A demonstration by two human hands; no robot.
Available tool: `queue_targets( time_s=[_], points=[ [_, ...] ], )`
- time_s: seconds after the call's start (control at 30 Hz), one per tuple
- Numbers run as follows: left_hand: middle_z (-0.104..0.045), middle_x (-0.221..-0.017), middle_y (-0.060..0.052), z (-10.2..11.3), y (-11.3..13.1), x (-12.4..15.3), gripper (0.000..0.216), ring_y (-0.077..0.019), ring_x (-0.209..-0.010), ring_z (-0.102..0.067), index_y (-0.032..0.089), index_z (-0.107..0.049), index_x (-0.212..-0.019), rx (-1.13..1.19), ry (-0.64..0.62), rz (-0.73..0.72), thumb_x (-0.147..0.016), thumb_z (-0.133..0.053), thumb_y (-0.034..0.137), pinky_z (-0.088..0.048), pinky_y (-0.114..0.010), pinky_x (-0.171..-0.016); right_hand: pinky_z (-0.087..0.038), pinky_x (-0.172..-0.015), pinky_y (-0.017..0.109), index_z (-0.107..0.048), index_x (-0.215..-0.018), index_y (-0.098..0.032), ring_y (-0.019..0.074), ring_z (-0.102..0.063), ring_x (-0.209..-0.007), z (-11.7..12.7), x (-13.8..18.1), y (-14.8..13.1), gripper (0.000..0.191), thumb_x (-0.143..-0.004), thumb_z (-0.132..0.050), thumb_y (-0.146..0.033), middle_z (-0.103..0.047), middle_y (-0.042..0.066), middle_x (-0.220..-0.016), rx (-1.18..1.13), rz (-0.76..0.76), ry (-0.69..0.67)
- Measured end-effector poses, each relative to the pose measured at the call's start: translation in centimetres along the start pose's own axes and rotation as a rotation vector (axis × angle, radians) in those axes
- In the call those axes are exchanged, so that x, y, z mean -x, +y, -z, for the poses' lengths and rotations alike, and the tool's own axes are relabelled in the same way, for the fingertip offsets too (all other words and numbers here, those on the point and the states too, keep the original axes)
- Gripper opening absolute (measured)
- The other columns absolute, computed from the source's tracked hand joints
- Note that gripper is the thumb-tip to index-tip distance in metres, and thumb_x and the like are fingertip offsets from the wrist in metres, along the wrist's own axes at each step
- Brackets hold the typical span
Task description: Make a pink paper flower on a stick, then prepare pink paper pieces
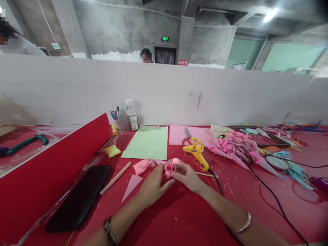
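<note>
A small pink paper flower (169, 169), coiled like a rose, stands between my two hands over the red tabletop. My left hand (153, 184) closes on its left side with fingers and thumb. From the right, my right hand (189, 177) pinches the flower too. A light pink ball (175, 161) shows at the flower's upper edge by my right fingers; what it is made of, I cannot tell. Left of my hands lie a pink clay-like lump in clear wrap (142, 167) and a pink paper triangle (132, 187). Behind my right hand lies a yellow glue gun (197, 154).
Red-handled scissors (189, 138) lie on pink sheets (177, 132) beside green paper (149, 142). At left are a wooden stick (115, 179), a black phone-like slab (80, 197) and a red panel (50, 168). Pink paper cones (233, 146) pile at right; a black cord (275, 195) crosses the table.
</note>
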State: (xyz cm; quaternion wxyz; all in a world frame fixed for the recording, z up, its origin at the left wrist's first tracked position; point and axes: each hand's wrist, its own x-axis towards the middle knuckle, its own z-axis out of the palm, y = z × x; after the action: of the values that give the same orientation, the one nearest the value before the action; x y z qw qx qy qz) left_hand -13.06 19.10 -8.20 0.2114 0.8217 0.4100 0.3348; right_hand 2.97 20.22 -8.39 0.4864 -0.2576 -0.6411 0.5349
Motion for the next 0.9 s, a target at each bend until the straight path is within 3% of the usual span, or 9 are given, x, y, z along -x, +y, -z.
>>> queue_targets(
  time_s=[0.2,0.37,0.5,0.9],
  points=[
    [-0.053,-0.100,-0.005,1.2,0.0,-0.3,0.027,-0.0166,-0.093,-0.050,0.021,-0.047,-0.106,0.035,0.215,-0.036,-0.080,-0.048,0.026,-0.041,-0.031,-0.082,-0.040,-0.086,0.033,-0.057,-0.097,-0.018,0.0161,-0.055,-0.091,0.1,-0.2,-0.1,0.026,-0.074,-0.057,-0.030,-0.061,0.004,-0.097,-0.044,-0.036,0.037],
    [-0.056,-0.099,-0.003,1.3,-0.1,-0.3,0.022,-0.0163,-0.095,-0.050,0.024,-0.055,-0.101,0.054,0.192,-0.071,-0.082,-0.046,0.026,-0.041,-0.031,-0.084,-0.042,-0.084,0.034,-0.058,-0.097,-0.016,0.0173,-0.057,-0.089,-0.1,-0.1,0.3,0.032,-0.070,-0.060,-0.031,-0.063,0.005,-0.092,-0.032,-0.073,0.046],
    [-0.054,-0.102,-0.005,1.0,-0.2,-0.2,0.029,-0.0167,-0.094,-0.051,0.024,-0.051,-0.110,0.053,0.240,-0.042,-0.081,-0.046,0.026,-0.042,-0.032,-0.083,-0.043,-0.084,0.033,-0.060,-0.093,-0.017,0.0167,-0.057,-0.089,-0.2,-0.1,0.3,0.026,-0.070,-0.061,-0.030,-0.064,0.004,-0.091,-0.064,-0.076,0.064],
    [-0.054,-0.100,-0.004,0.8,-0.1,-0.5,0.025,-0.0160,-0.094,-0.050,0.024,-0.055,-0.105,-0.001,0.223,-0.110,-0.081,-0.047,0.023,-0.042,-0.030,-0.082,-0.044,-0.077,0.030,-0.063,-0.081,-0.018,0.0137,-0.059,-0.076,-0.1,0.1,0.8,0.019,-0.066,-0.065,-0.028,-0.065,0.000,-0.083,-0.131,-0.130,0.169]
  ],
)
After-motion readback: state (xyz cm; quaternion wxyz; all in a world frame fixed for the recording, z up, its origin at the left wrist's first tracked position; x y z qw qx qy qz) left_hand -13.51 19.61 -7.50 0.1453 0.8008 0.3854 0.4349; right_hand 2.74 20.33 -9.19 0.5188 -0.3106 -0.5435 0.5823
